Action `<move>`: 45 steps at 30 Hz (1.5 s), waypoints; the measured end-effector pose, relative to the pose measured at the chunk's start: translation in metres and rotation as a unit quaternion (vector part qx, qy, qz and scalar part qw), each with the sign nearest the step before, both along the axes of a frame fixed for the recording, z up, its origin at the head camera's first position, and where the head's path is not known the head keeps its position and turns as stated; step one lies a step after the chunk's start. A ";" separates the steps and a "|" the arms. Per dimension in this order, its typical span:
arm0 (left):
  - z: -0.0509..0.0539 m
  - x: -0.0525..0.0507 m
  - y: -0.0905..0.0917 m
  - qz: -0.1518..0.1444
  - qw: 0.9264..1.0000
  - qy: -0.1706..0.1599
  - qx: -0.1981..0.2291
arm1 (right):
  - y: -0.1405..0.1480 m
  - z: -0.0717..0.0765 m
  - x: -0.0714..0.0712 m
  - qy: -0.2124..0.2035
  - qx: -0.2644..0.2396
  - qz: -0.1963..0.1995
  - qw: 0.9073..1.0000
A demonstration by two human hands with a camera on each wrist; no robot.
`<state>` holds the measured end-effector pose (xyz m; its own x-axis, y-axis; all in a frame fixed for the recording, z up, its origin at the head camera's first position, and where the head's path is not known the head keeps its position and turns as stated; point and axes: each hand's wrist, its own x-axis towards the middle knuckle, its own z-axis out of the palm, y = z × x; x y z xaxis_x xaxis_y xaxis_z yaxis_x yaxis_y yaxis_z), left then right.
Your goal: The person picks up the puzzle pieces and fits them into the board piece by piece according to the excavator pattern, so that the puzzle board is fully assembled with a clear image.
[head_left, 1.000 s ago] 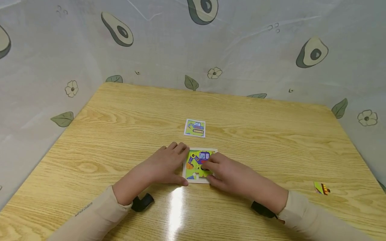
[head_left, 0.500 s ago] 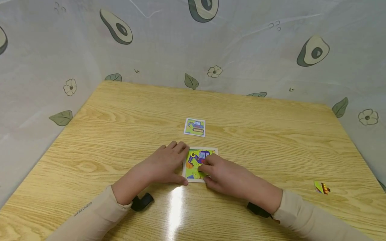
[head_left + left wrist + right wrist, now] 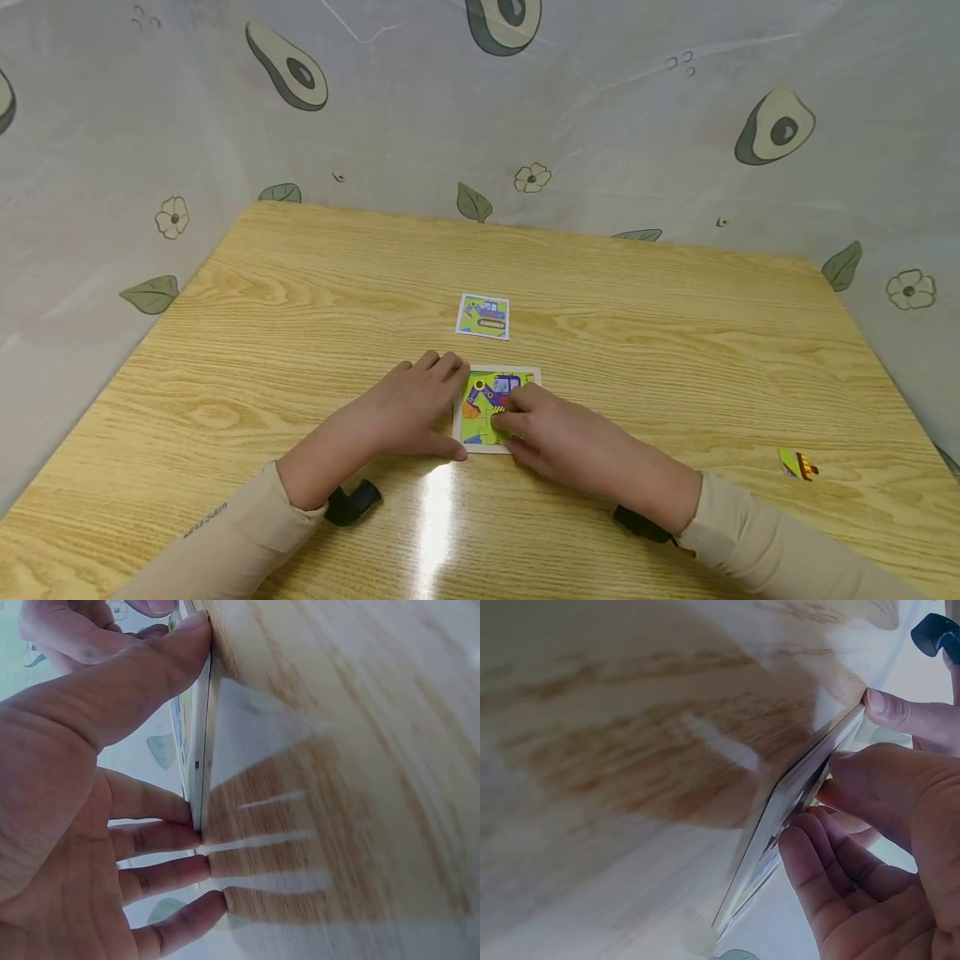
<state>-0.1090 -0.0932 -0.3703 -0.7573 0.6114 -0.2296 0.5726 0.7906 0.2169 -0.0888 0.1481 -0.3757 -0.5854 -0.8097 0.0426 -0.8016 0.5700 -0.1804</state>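
A shallow square jigsaw puzzle with a pale frame lies on the table. It shows a blue and purple excavator on green. Along the frame's left side rests my left hand, thumb at the near corner and fingers spread toward the far corner. My right hand is over the puzzle's right half, its fingers bent. Thumb and index finger pinch a green puzzle piece in the lower right part, mostly hidden by the fingers. In the right wrist view, the thumb touches down just inside the frame.
Beyond the puzzle lies a small picture card of the same excavator. A loose yellow-green puzzle piece lies far to the right on the wooden table. A patterned cloth hangs behind the table.
My right hand has moved slightly left with the puzzle piece, and the gap in the lower middle of the puzzle has closed. My left hand has stayed in place.
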 end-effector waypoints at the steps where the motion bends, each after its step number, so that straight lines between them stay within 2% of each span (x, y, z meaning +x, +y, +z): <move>1: 0.000 0.000 0.000 0.000 1.000 -0.001 0.000 | 0.000 0.000 0.000 -0.002 -0.001 0.000 1.000; 12: 0.002 -0.001 -0.001 0.001 1.000 -0.001 -0.002 | -0.001 0.001 -0.002 -0.027 -0.002 -0.008 1.000; 24: 0.002 0.000 -0.001 0.001 1.000 -0.001 -0.002 | -0.005 0.001 -0.002 -0.024 0.001 -0.003 1.000; 30: 0.001 0.000 -0.002 0.000 1.000 -0.001 -0.003 | -0.001 0.005 0.000 -0.023 -0.013 0.011 1.000; 34: 0.000 -0.001 -0.002 0.000 1.000 -0.001 -0.003 | 0.005 0.011 0.001 -0.056 -0.003 0.010 0.998; 40: 0.000 0.000 -0.002 0.003 1.000 -0.012 -0.004 | 0.030 0.019 0.002 -0.129 -0.005 -0.022 0.991; 45: 0.000 0.001 -0.001 0.001 1.000 -0.013 -0.001 | 0.064 0.025 0.005 -0.138 -0.012 -0.092 0.986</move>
